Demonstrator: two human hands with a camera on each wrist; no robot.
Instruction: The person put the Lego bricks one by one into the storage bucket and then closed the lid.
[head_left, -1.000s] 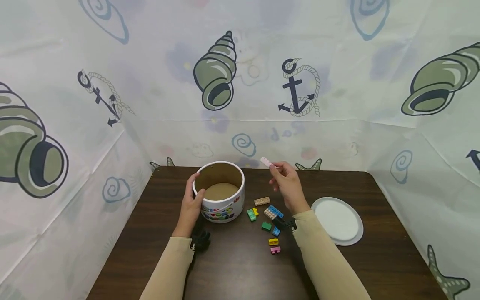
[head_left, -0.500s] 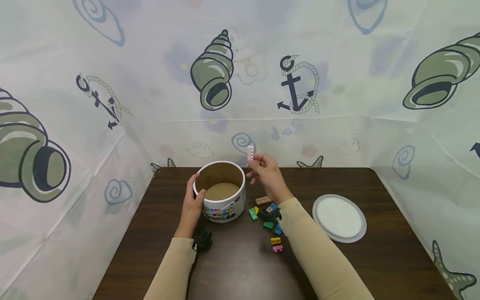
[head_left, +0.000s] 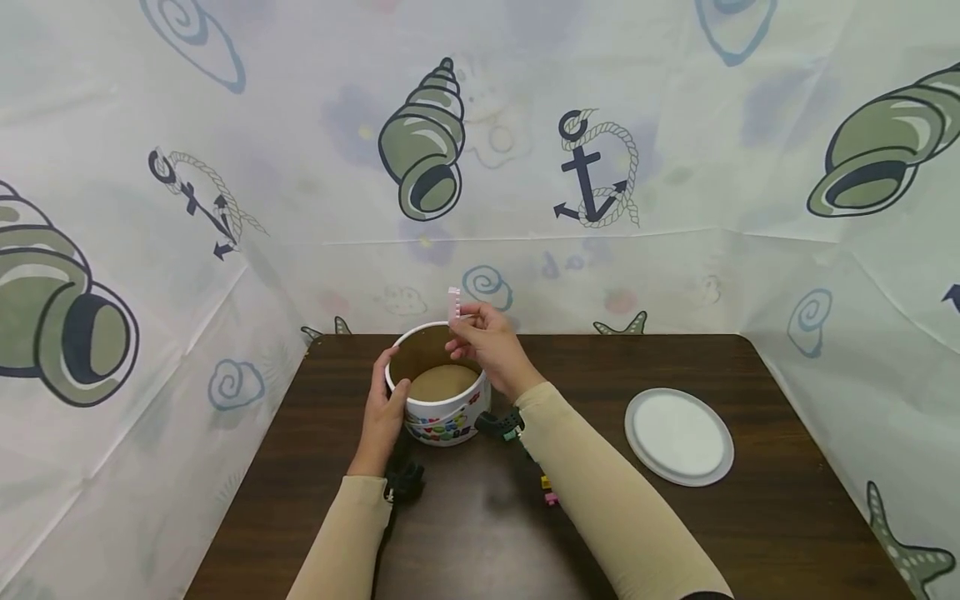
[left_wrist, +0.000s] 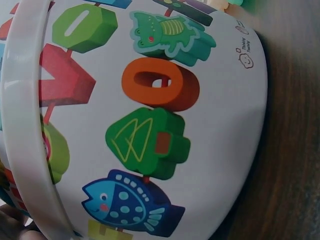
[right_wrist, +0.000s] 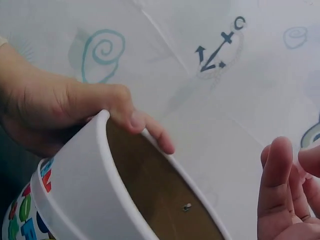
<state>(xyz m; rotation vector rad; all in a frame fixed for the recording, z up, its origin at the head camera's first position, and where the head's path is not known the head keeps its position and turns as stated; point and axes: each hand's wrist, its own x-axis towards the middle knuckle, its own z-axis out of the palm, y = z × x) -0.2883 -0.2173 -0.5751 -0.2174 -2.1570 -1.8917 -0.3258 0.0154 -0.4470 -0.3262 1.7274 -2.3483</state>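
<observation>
A white round tub (head_left: 442, 425) with colourful printed pictures stands on the table, its top uncovered and brown inside. My left hand (head_left: 382, 412) holds the tub by its left rim; the right wrist view shows that hand's fingers (right_wrist: 157, 137) hooked over the edge. Above the tub's right rim, my right hand (head_left: 487, 346) pinches a long pale pink toy brick (head_left: 453, 304), which points upward. The left wrist view is filled by the tub's printed wall (left_wrist: 225, 115). In the right wrist view the pale pink brick cannot be made out.
A yellow brick (head_left: 546, 482) and a small pink brick (head_left: 552, 499) lie on the dark wooden table (head_left: 465, 533). My right forearm covers the other loose bricks. Farther right lies a round white lid (head_left: 678, 437). Patterned cloth (head_left: 517, 192) walls surround the table.
My right hand has moved left with the pale pink brick, from above the loose bricks to over the tub's right rim. The brick has turned upright. My left hand has stayed on the tub.
</observation>
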